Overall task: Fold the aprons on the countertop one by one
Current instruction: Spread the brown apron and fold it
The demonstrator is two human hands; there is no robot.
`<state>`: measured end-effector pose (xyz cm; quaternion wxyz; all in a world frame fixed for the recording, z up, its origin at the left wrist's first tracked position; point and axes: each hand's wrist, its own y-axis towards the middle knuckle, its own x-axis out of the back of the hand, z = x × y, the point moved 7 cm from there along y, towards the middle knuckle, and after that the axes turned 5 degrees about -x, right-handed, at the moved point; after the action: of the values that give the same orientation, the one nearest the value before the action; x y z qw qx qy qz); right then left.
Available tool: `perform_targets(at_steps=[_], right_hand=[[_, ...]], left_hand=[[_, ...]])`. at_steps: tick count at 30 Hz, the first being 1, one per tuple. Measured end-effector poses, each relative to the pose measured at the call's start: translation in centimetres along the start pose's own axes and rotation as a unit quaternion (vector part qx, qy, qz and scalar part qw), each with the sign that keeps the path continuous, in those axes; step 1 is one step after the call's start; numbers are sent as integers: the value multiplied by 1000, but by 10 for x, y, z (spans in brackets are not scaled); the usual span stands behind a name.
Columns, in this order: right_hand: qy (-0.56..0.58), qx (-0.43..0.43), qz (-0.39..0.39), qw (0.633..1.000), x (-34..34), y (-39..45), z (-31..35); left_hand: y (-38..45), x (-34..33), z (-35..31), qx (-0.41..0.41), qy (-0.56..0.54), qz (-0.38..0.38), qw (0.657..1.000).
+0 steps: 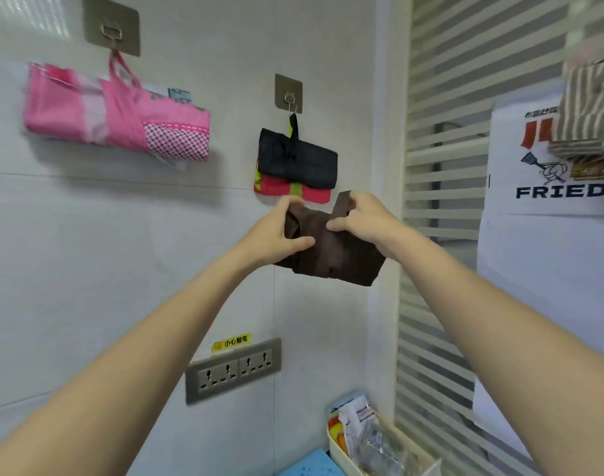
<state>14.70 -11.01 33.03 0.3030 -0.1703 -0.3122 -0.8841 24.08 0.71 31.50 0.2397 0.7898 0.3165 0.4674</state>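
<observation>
Wall: pale grey panels fill the left and middle of the head view; both arms reach up toward it.
Right side: a striped frosted partition carries a white poster printed "FRIED".
Hooks: a metal stick-on hook at upper left holds a folded pink apron by its loop; a smaller hook in the middle holds a folded black apron with a red and green piece under it.
Striped apron: a brown-and-white striped bundle hangs at the far right edge, over the poster's corner.
Lower wall: a grey socket strip with a yellow warning label above it.
Bottom: a white bin of packets stands beside something blue at the edge.
Brown apron: a folded bundle held in the air just below the black apron, near the wall.
Long axis: it runs left to right, dipping slightly to the right; a strap loop stands up from its top.
Left hand: the left hand grips the bundle's left end, thumb in front.
Right hand: the right hand pinches the strap loop and the upper right part.
</observation>
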Motion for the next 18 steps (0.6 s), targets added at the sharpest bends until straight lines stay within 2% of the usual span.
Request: perform_targets(at_steps=[2, 5, 11, 15, 18], right_hand=[[39, 6, -9, 999, 7, 17, 24], [76, 21, -23, 997, 16, 46, 63], [9, 63, -133, 989, 49, 113, 116], [-13, 55, -176, 983, 52, 155, 127], [1, 48, -198, 979, 47, 185, 125]], left_hand=[[9, 25, -5, -36, 10, -60, 997], [29, 56, -6, -46, -14, -129, 990], [90, 90, -10, -65, -16, -181, 981], [125, 94, 8, -40, -28, -212, 976], [147, 97, 18, -30, 29, -214, 976]])
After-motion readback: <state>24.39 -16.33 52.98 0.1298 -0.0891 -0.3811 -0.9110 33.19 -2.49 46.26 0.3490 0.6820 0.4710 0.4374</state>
